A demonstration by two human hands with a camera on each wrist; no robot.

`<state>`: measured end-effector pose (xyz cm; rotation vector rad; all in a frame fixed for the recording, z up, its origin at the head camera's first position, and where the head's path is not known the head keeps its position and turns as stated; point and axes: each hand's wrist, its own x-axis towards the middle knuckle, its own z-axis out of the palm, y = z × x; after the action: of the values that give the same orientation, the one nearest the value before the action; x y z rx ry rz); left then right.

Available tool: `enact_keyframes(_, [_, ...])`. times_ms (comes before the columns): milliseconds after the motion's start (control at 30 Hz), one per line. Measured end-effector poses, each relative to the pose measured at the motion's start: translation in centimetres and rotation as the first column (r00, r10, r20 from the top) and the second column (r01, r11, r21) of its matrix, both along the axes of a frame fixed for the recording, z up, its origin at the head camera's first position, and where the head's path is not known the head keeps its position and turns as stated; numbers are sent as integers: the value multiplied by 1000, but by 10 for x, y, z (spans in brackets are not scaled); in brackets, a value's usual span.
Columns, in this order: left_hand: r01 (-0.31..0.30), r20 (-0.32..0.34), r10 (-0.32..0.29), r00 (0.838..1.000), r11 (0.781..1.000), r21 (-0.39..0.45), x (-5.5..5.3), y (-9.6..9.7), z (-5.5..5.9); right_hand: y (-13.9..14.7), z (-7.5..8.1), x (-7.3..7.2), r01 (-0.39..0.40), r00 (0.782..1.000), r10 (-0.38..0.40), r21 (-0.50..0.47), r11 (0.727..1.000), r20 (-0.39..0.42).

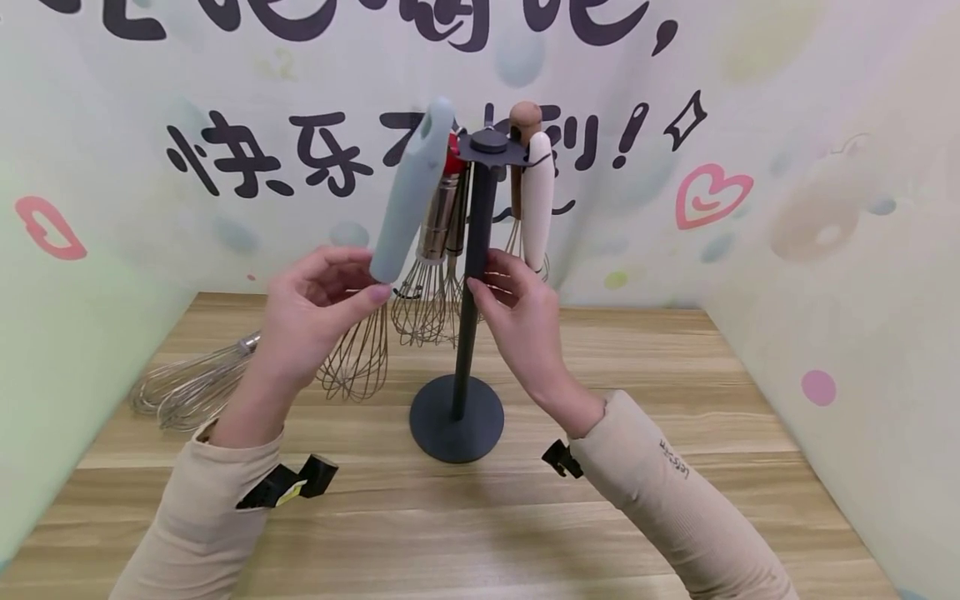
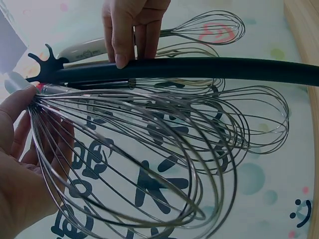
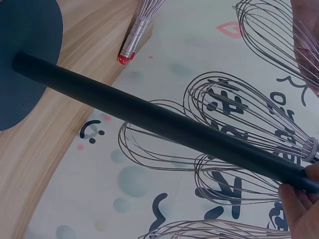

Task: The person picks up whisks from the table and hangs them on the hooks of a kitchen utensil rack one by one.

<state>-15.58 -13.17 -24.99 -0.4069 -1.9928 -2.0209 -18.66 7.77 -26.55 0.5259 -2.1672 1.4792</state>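
My left hand (image 1: 311, 292) pinches a whisk with a light blue handle (image 1: 408, 196) at the lower end of the handle. That whisk leans beside the stand's top, its wire loops (image 2: 169, 199) hanging down. With curled fingers, my right hand (image 1: 525, 321) grips the dark pole of the whisk stand (image 1: 467, 350), below its notched top holder (image 1: 491, 148). Around the holder hang a red-topped metal whisk (image 1: 437, 221), a white-handled whisk (image 1: 537, 200) and a wooden-handled whisk (image 1: 525, 121). A dark-handled whisk (image 2: 99, 85) hangs behind the pole in the left wrist view.
The stand's round dark base (image 1: 450, 442) sits on the wood-grain table (image 1: 420, 533). Metal whisks (image 1: 202, 387) lie at the table's left, partly behind my left forearm; one with a red end (image 3: 132, 42) shows in the right wrist view. Printed walls (image 1: 615, 275) enclose the table.
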Motion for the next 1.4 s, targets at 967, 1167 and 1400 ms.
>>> enact_keyframes(967, [0,-10,0,1000,1000,16,1,2,-5,0,0,1,-5,1000,5,9,1000,-8])
enact_keyframes(1167, [3,-4,-3,1000,1000,6,1,2,-6,1,-1,0,-10,1000,10,7,1000,-3])
enact_keyframes(1400, [22,23,-20,1000,997,-69,-2,3,-8,1,0,0,-11,1000,11,7,1000,-9])
